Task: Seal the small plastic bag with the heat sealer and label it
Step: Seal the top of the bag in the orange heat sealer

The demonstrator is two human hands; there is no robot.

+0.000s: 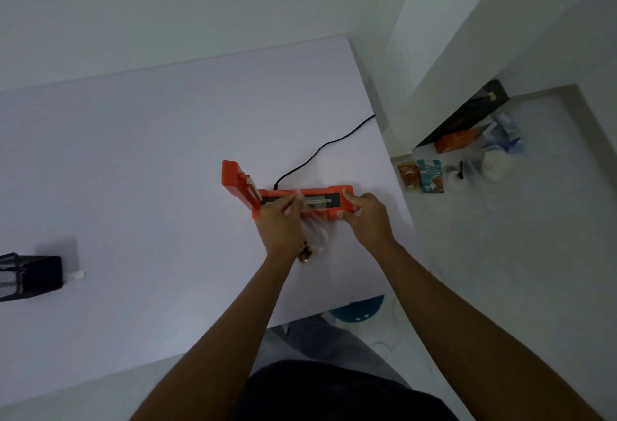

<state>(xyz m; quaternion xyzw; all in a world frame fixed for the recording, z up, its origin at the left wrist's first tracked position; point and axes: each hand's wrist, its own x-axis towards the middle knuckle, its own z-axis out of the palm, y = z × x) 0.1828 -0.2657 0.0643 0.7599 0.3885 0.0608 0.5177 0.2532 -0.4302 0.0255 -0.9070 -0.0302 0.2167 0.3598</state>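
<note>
An orange heat sealer point(340, 191) lies on the pale table point(150, 170), its lid arm point(235, 180) raised at the left end. A small clear plastic bag point(315, 232) with brown contents at its bottom lies with its mouth across the sealing strip. My left hand point(280, 223) pinches the bag's left top corner over the strip. My right hand point(367, 217) grips the right top corner, against the sealer's right end. The bag's upper edge is partly hidden by my fingers.
A black cord point(320, 150) runs from the sealer to the table's right edge. A black mesh holder point(30, 277) and a small white tag point(77, 275) sit at the left. Packets, a cup and boxes point(467, 160) lie on the floor at right. A blue stool point(359, 308) stands near my legs.
</note>
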